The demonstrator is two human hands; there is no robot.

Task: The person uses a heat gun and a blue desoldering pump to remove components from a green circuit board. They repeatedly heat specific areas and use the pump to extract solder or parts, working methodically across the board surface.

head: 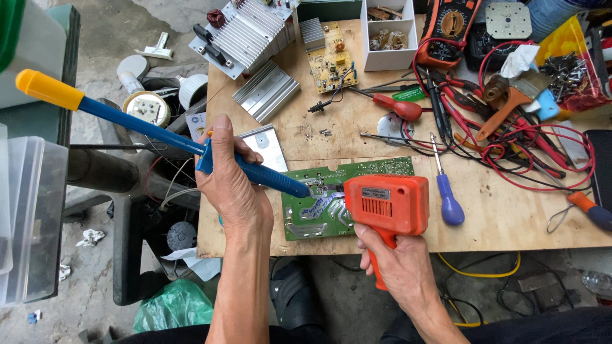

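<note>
Green circuit board [319, 207]: lies flat at the near edge of the plywood counter [510, 216], solder side up, partly covered at its right by the orange tool.

Blue desoldering pump [146, 130], yellow plunger knob at far left: held slantwise in the left hand [233, 185], fingers wrapped fully round the barrel, thumb along the top. Its nozzle meets the board near the board's middle.

Orange pistol-grip soldering gun [386, 204]: gripped by the handle in the right hand [398, 264], fingers closed tight round the grip below the counter edge. The body rests over the board's right end; the tip seems to touch the board just beside the pump nozzle, though the point of contact is too small to make out.

Blue-handled screwdriver [446, 191]: lying on the counter just right of the gun, apart from it.

Red-handled screwdriver [395, 105]: farther back, centre.

Tangle of red and black test leads [529, 146]: right half of the counter, running to a multimeter [449, 28] at the back edge.

Finned aluminium heat sinks [264, 89]: back left, with a small yellow circuit board [331, 57] beside them.

White open box [389, 38] of small parts: back centre.

Brush with wooden handle [510, 102]: among the leads.
</note>
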